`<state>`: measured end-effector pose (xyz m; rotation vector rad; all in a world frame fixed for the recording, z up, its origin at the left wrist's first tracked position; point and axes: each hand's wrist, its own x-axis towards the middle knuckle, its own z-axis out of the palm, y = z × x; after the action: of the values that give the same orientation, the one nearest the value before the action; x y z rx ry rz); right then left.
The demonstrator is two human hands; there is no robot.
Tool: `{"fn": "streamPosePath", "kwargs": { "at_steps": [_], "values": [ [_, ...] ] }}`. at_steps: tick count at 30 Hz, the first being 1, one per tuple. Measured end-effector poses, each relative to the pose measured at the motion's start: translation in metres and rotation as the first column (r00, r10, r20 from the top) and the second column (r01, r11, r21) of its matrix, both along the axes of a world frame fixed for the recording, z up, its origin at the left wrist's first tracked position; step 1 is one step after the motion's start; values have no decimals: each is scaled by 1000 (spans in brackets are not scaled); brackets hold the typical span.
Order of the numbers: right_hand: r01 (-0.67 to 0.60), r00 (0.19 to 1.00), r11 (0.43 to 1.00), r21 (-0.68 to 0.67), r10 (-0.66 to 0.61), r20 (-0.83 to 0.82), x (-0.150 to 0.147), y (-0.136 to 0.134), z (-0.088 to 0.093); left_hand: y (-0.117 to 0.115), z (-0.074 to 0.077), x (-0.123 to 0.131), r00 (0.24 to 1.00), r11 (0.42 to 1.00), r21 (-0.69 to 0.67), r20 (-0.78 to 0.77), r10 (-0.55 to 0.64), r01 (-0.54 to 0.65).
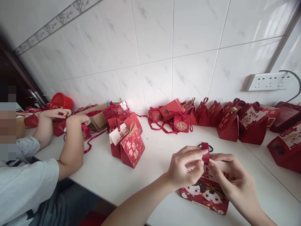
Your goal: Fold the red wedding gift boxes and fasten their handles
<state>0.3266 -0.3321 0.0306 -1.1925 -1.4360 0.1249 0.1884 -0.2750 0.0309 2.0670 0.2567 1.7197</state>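
Note:
A red gift box [202,201] with two cartoon faces stands on the white table [155,172] at the lower right. From its left side, my left hand [187,166] pinches the red strap [205,152] at the box's top between thumb and fingers. My right hand [232,175] is closed against the right side of the box top, its thumb and fingertips beside the base of the strap. A thin black loop [211,147] shows behind the strap. The fingers partly cover the box's upper panel.
Two upright gift boxes [133,147] stand left of my hands. More red boxes [228,122] line the tiled wall, some with ribbons. At the left, a person [72,144] reaches over a ribboned box; a cardboard box [98,117] and red bucket [61,102] lie beyond.

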Motion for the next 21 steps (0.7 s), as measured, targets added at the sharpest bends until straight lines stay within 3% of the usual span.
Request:
{"fn": "streamPosePath", "kwargs": {
  "at_steps": [7,16,21],
  "values": [
    [34,999,996,-80,-37,-33,0,-2,-2,-1,0,-1,999,1000,13,-34,20,-20],
    [19,1000,1000,12,-18,-23,1,-1,2,0,-2,1,996,996,25,-31,86,-86],
    [-6,998,994,-105,-1,-67,4,-1,-6,-1,-2,1,995,996,28,-37,91,-90]
  ]
}}
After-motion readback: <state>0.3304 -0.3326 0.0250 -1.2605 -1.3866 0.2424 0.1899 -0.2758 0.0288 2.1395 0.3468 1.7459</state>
